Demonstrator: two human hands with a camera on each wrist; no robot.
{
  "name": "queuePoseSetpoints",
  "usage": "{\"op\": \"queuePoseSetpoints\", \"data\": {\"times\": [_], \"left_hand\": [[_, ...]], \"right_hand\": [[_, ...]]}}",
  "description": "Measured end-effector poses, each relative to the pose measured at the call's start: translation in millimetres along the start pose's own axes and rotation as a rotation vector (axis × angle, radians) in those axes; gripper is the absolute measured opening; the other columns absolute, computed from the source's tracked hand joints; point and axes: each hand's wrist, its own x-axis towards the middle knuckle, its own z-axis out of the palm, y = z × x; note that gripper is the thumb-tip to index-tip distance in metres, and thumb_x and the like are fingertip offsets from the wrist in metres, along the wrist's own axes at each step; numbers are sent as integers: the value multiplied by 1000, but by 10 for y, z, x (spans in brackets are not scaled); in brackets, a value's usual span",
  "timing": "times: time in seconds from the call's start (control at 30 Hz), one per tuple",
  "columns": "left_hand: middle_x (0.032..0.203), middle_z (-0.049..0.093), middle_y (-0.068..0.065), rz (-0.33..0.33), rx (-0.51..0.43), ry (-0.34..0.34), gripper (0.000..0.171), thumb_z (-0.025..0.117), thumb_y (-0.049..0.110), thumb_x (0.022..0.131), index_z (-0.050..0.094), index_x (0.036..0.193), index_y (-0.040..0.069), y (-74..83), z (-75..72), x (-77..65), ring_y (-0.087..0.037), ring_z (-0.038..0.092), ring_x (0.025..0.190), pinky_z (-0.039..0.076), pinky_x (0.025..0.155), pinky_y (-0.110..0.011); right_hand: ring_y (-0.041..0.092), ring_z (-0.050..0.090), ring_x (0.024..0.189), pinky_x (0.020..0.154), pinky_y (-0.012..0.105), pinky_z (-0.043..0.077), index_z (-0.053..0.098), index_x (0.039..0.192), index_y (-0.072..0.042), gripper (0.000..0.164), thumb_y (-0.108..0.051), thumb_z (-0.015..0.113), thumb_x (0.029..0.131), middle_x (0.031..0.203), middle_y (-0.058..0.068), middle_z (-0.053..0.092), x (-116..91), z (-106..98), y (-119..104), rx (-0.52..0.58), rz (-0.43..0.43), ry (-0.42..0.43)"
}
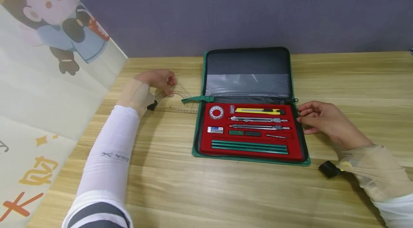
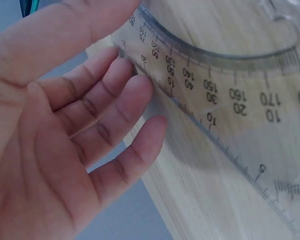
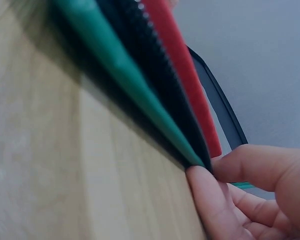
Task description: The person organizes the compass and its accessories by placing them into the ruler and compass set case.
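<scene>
A green zip case (image 1: 251, 158) lies unfolded on the table, its red insert holding drawing tools. To its left, my left hand (image 1: 160, 79) pinches the upper edge of a clear triangular set square (image 1: 180, 109) with a protractor scale. In the left wrist view the set square (image 2: 225, 107) is tilted against the fingertips (image 2: 140, 92), its printed numbers upside down. At the case's right side, my right hand (image 1: 326, 120) grips the rim between thumb and fingers. The right wrist view shows this pinch on the green edge (image 3: 135, 95), beside the zip.
The insert carries a yellow cutter (image 1: 258, 111), two metal compasses (image 1: 258, 119), an eraser (image 1: 215, 129), a round white dial (image 1: 216, 112) and several green pencils (image 1: 248, 146). A green strap (image 1: 196, 98) sticks out left over the set square. A wall (image 1: 245, 9) stands behind.
</scene>
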Motion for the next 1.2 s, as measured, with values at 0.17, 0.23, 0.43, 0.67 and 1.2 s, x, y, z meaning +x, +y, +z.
{"op": "queuePoseSetpoints", "data": {"times": [0.17,0.23,0.43,0.67,1.2], "left_hand": [[111,51,-14,4,-72,6,54,77,9,77,48,122,2,11,18,1,-26,48,100,43,87,-38],[110,51,-13,3,-85,11,54,77,8,77,48,123,3,13,24,1,-25,48,98,43,85,-37],[107,52,-13,26,-83,35,52,76,4,77,51,122,4,0,29,26,-25,49,97,43,83,-36],[110,54,-14,38,-66,47,47,76,4,77,54,119,4,-14,25,48,-27,51,102,43,89,-40],[104,53,-13,73,-37,7,41,78,4,72,54,104,2,-30,15,45,-25,48,96,42,85,-38]], "right_hand": [[1,59,78,64,33,57,38,126,11,45,-5,61,91,88,-8,59,-2,-6,1,2,1,-8],[1,59,78,64,33,57,38,127,11,45,-5,60,91,87,-8,59,0,-7,1,-2,7,-8],[2,58,78,65,33,57,38,127,11,48,-7,62,90,89,-5,59,0,-14,3,-6,14,-8],[1,58,77,64,33,57,38,127,11,46,-7,61,91,88,-4,58,1,-6,4,-5,8,-2],[1,59,78,65,34,57,38,126,12,46,-7,61,91,89,-3,59,3,11,2,-3,2,0]]}}
